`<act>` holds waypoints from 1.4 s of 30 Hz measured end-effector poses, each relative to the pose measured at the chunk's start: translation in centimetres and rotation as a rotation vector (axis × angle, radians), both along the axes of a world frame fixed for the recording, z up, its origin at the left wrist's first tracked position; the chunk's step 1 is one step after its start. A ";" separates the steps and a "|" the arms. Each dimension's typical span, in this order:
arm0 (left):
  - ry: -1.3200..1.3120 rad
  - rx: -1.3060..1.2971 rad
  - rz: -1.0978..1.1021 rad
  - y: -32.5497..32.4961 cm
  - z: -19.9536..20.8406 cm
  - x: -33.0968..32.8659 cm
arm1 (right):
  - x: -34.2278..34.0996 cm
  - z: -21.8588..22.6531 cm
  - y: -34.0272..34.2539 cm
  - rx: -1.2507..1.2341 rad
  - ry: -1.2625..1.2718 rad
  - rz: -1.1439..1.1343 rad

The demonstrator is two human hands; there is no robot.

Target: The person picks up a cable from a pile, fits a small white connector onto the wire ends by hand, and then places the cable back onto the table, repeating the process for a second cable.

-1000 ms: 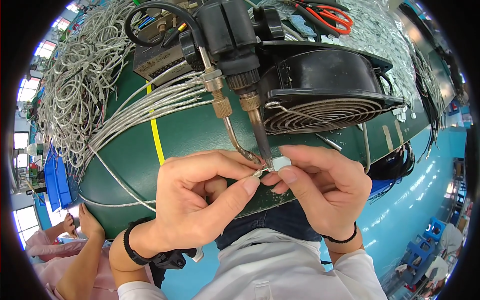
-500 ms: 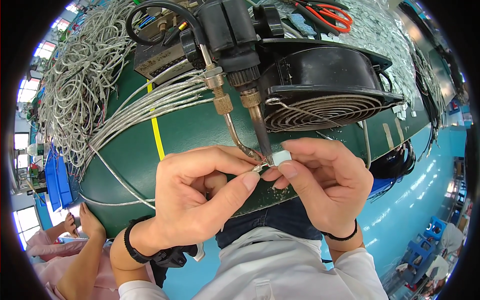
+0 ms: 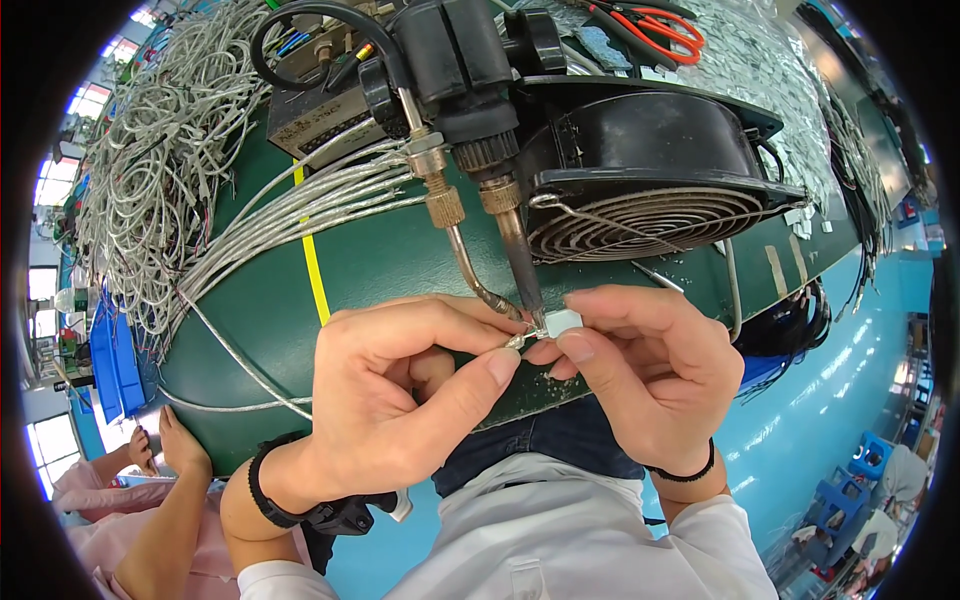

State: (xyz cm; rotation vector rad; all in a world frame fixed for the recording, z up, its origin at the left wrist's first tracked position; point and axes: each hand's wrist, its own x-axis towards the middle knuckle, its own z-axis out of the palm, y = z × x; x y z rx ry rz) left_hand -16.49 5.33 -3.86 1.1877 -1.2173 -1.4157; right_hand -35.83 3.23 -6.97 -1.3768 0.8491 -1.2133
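Observation:
My left hand pinches a silvery braided cable close to its stripped end, between thumb and forefinger. In my right hand is a small pale blue-white connector, gripped by thumb and forefinger with its metal end toward the cable. The hot tip of a soldering iron comes down from above to where the wires meet the connector. Beside it, the bent metal solder-feed tube ends at the same spot. Whether the wires touch the connector is too small to tell.
A black fan with a wire grille stands right of the iron. Braided cables heap at the left of the green table. Red-handled pliers and many small pale pieces lie behind. A co-worker's arm shows lower left.
The connector and my right fingers have shifted slightly downward, toward me. My left hand has barely moved. Both grips stay the same, and the iron stands still.

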 end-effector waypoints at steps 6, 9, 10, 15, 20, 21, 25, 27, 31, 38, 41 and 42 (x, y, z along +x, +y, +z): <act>-0.037 -0.007 -0.015 0.0 -0.2 -0.1 | -0.2 -0.1 0.2 -0.026 0.031 0.004; -0.073 -0.020 -0.028 0.1 -0.1 -0.1 | -0.1 -0.1 0.3 -0.029 0.017 -0.008; -0.098 -0.030 -0.040 0.1 0.0 -0.2 | -0.2 -0.1 0.4 -0.016 0.006 -0.011; -0.298 -0.267 -0.049 0.1 -0.7 -0.3 | -0.5 0.1 0.3 0.013 -0.006 -0.013; -0.472 -0.452 -0.014 0.0 -0.9 -0.3 | -1.1 0.2 -0.1 0.059 -0.070 0.066; -0.467 -0.451 0.003 0.1 -1.0 -0.4 | -1.1 0.2 -0.1 0.058 -0.069 0.067; -0.452 -0.442 0.039 0.1 -1.1 -0.6 | -1.0 0.2 -0.1 0.060 -0.073 0.084; -0.443 -0.429 0.043 0.0 -1.1 -0.6 | -0.9 0.2 0.0 0.063 -0.072 0.070; -0.468 -0.344 -0.027 0.3 -0.4 -0.2 | -0.7 0.3 0.1 0.065 -0.061 0.052; -0.371 -0.367 0.066 0.1 -1.1 -0.4 | 0.0 0.5 -0.1 0.030 -0.037 0.016; -0.367 -0.365 0.069 -0.1 -1.1 -0.4 | 0.2 0.6 -0.3 -0.005 -0.004 -0.013; -0.368 -0.363 0.071 -0.2 -1.1 -0.3 | 0.3 0.6 -0.3 -0.011 -0.007 -0.015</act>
